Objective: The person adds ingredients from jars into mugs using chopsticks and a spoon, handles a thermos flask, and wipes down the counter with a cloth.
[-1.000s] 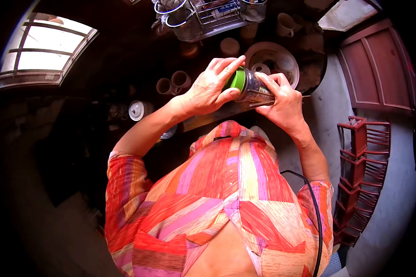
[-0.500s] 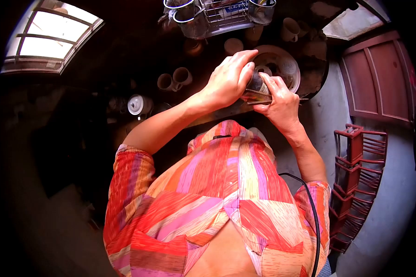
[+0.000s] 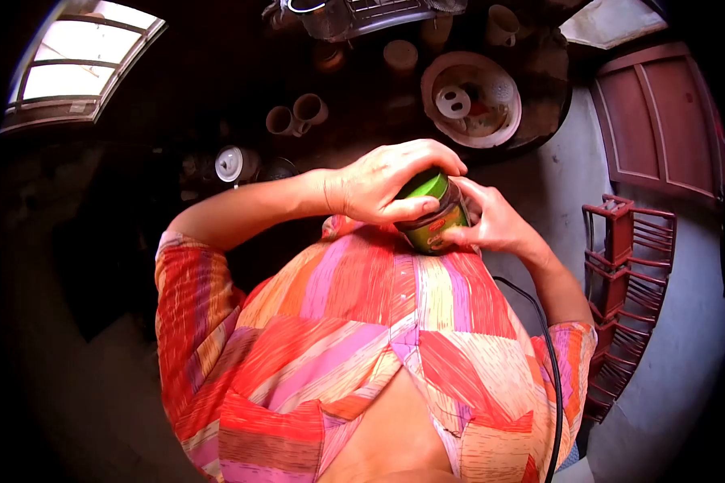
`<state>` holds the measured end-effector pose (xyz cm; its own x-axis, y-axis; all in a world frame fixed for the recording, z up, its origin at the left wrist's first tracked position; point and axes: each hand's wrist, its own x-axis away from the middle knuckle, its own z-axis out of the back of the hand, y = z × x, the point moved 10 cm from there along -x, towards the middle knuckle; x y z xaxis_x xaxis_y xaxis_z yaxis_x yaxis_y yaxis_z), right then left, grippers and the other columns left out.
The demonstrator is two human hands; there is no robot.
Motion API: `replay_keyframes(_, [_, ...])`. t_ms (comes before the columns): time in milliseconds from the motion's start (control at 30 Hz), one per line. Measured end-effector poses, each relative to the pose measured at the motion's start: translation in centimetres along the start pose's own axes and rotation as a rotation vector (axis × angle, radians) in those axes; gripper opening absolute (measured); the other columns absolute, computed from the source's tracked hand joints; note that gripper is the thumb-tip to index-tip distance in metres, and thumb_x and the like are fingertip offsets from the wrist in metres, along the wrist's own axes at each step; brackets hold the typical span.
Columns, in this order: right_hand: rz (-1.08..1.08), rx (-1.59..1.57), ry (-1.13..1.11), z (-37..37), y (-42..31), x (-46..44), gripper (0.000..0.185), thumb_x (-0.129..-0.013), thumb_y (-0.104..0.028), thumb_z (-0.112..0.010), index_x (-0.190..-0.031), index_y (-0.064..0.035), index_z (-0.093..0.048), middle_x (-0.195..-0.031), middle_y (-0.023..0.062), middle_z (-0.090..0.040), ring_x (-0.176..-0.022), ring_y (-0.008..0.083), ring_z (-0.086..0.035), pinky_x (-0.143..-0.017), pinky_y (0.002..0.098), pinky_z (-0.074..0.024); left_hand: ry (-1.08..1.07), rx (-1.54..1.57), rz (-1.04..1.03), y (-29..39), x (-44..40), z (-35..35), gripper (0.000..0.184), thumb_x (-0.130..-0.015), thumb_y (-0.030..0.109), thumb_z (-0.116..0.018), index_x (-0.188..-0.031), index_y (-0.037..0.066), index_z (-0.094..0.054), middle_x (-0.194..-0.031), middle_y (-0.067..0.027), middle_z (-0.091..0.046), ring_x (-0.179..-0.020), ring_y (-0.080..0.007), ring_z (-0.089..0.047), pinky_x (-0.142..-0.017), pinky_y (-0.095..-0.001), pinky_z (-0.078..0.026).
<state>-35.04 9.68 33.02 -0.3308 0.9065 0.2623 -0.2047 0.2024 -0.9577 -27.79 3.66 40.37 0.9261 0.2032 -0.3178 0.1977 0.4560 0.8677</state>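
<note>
A jar (image 3: 439, 229) with a green lid and a dark green and red label is held close to the front of the striped shirt. It leans, its lid facing up and left. My left hand (image 3: 383, 181) is closed over the lid, thumb on the near side and fingers across the far side. My right hand (image 3: 499, 217) is wrapped around the jar's body from the right, thumb on the label. Beyond the hands, a pale basin (image 3: 431, 80) rests on the dark table, with a white disc (image 3: 453, 102) with two holes inside.
Two mugs (image 3: 296, 115) and a white-lidded container (image 3: 229, 164) stand left on the table (image 3: 362, 133). At the back are a wire rack (image 3: 379, 10), a round-topped jar (image 3: 400, 55) and another mug (image 3: 502, 26). Reddish stacked chairs (image 3: 616, 290) stand right; a black cable (image 3: 552, 362) runs down the shirt.
Both hands have come back from the basin's near edge toward my body with the jar. Its green lid and label now show, and the basin is uncovered to view.
</note>
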Motion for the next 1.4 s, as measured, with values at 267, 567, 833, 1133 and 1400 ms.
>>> replay_keyframes(267, [0.010, 0.404, 0.215, -0.4, -3.4, 1.8, 0.078, -0.063, -0.035, -0.080, -0.125, -0.0009, -0.047, -0.099, 0.0206, -0.065, -0.089, 0.0346, -0.065, -0.080, 0.0389, -0.0527, 0.209, -0.043, 0.046, 0.9, 1.7, 0.2, 0.037, -0.086, 0.023, -0.052, -0.115, 0.001, -0.056, -0.117, -0.0194, -0.057, -0.109, -0.0337, -0.055, -0.094, -0.0399, -0.044])
replay_keyframes(567, [0.039, 0.159, 0.055, -0.8, -2.6, 0.5, 0.070, -0.064, -0.029, -0.080, -0.120, -0.0007, -0.049, -0.099, 0.0185, -0.065, -0.092, 0.0302, -0.066, -0.081, 0.0344, -0.0506, 0.027, -0.193, 0.444, -0.3, 1.6, 0.3, 0.044, -0.091, 0.033, -0.049, -0.121, 0.001, -0.051, -0.120, -0.0188, -0.054, -0.113, -0.0339, -0.053, -0.093, -0.0387, -0.045])
replay_keyframes(833, [0.260, 0.447, -0.130, -1.8, -5.6, -0.3, 0.068, -0.059, -0.033, -0.082, -0.111, -0.0022, -0.050, -0.097, 0.0173, -0.061, -0.087, 0.0342, -0.062, -0.076, 0.0373, -0.0509, -0.030, -0.112, -0.324, 4.3, 2.3, -0.2, 0.051, -0.079, 0.034, -0.060, -0.119, 0.004, -0.051, -0.120, -0.0165, -0.054, -0.105, -0.0347, -0.055, -0.090, -0.0439, -0.046])
replay_keyframes(1133, [0.074, 0.607, 0.281, -1.1, -6.9, 3.0, 0.074, -0.062, -0.038, -0.081, -0.117, -0.0009, -0.047, -0.093, 0.0192, -0.064, -0.081, 0.0341, -0.066, -0.071, 0.0388, -0.0530, 0.149, -0.224, 0.439, 2.5, 1.2, 0.0, 0.040, -0.091, 0.027, -0.047, -0.119, 0.000, -0.050, -0.115, -0.0220, -0.056, -0.107, -0.0367, -0.055, -0.092, -0.0403, -0.044])
replay_keyframes(1400, [0.032, -0.208, -0.289, -1.3, -2.3, 1.2, 0.073, -0.060, -0.029, -0.082, -0.120, -0.0009, -0.050, -0.107, 0.0129, -0.063, -0.097, 0.0215, -0.063, -0.086, 0.0314, -0.0482, -0.372, -0.429, -0.173, 6.8, 0.1, -0.4, 0.081, -0.077, 0.065, -0.055, -0.137, 0.014, -0.037, -0.139, -0.0220, -0.035, -0.123, -0.0413, -0.042, -0.099, -0.0504, -0.039])
